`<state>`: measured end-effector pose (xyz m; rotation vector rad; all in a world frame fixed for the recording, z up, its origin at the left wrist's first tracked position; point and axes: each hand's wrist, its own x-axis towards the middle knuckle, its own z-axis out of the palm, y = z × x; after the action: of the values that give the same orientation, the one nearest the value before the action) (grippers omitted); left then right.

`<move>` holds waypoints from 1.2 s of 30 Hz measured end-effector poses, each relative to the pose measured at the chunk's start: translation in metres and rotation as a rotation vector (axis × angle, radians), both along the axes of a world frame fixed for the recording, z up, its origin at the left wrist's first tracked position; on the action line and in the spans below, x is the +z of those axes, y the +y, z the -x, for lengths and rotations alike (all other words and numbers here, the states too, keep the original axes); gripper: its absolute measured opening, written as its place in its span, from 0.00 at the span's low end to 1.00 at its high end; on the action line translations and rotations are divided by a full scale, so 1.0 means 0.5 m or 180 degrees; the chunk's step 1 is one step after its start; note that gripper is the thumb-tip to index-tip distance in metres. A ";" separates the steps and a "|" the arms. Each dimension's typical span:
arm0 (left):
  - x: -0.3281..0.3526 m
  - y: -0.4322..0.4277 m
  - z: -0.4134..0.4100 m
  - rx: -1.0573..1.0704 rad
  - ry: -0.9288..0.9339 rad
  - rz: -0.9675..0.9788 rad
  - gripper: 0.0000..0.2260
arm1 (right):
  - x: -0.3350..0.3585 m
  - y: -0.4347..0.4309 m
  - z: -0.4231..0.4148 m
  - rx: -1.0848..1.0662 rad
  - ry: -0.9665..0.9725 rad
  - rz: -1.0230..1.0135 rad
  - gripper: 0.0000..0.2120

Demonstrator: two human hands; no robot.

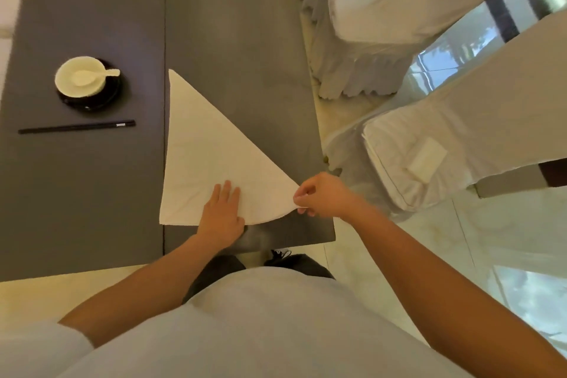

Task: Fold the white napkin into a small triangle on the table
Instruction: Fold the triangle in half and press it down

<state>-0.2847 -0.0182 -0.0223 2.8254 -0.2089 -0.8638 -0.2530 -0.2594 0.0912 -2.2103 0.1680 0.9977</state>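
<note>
Upper left of the frame, white bowl (79,76) holding a spoon (92,76) on a dark saucer (101,98), napkin (202,153) a large triangle on the grey bench (239,40), left hand (222,215) pressed flat and open on its near edge, right hand (322,195) pinching its right corner

The person wears a pale grey-white short-sleeved top (260,325) that fills the lower part of the view; the cloth is plain, with no print or markings to be seen. A loose short sleeve (40,344) covers the left upper arm and ends above the elbow. Both forearms are bare, with no watch, band or ring visible on the left hand (222,218) or the right hand (323,195). Below the hem show dark trousers (211,273) and 1 dark laced shoe (288,256).
</note>
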 end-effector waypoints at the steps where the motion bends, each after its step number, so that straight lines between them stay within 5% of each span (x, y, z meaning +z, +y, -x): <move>1: 0.001 0.002 0.004 0.0058 0.0027 0.0017 0.30 | 0.018 0.006 -0.015 0.0044 -0.0003 -0.0096 0.11; 6: 0.024 0.027 0.014 0.0353 0.0198 0.0147 0.31 | 0.087 0.045 -0.092 0.0636 -0.0208 -0.0506 0.16; 10: 0.034 0.060 0.039 0.0781 0.0162 0.0198 0.32 | 0.129 0.088 -0.160 0.0817 -0.0697 -0.0666 0.08; 17: 0.048 0.129 0.085 0.1488 0.0114 0.0197 0.30 | 0.167 0.211 -0.272 0.1303 -0.1604 -0.0609 0.15; 31: 0.005 0.247 0.061 0.3202 -0.0368 0.1248 0.15 | 0.057 0.417 -0.538 0.0266 -0.1439 -0.0310 0.06; 36: -0.007 0.275 0.022 0.3142 -0.0105 0.1150 0.11 | -0.004 0.473 -0.605 0.0135 -0.1262 -0.0154 0.05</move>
<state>-0.2959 0.1192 -0.0256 2.1578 0.8577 -0.4651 0.0494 -0.0229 0.0891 -2.3239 -0.0830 0.5605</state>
